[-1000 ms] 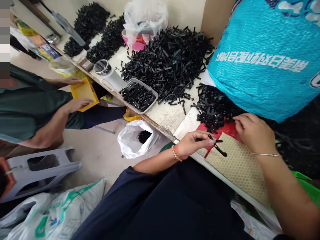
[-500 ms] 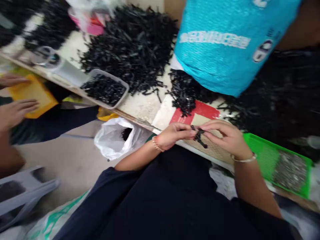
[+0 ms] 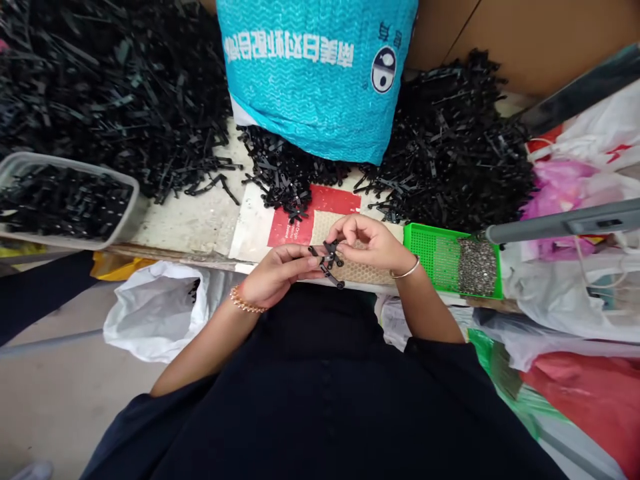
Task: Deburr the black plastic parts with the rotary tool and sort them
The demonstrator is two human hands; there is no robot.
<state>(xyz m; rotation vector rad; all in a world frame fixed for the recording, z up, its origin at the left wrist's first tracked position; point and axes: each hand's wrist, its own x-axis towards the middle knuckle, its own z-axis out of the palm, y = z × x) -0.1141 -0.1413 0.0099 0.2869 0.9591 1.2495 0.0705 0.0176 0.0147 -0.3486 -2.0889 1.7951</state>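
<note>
Drawn in from the small pile (image 3: 283, 175), the right hand (image 3: 367, 245) now pinches at the black pieces (image 3: 331, 259) gripped by the left hand (image 3: 277, 272). They are above the near edge of the table (image 3: 200, 219), by the beige mat (image 3: 325, 225)

From my left hand (image 3: 280, 270), I could pass leftward over the worn, pale tabletop (image 3: 175, 223) as far as the clear, rectangular plastic tub (image 3: 131, 210), whose wall stands in the way. Straight ahead, the low pile of small black plastic pieces (image 3: 285, 175) and the bulging blue woven-plastic sack (image 3: 315, 80) block me. Right of my right hand (image 3: 367, 243), the green plastic mesh basket (image 3: 430, 257) raises a low rim, with a tall black heap (image 3: 460, 147) behind and a grey bar (image 3: 565, 223) jutting in from the right.
</note>
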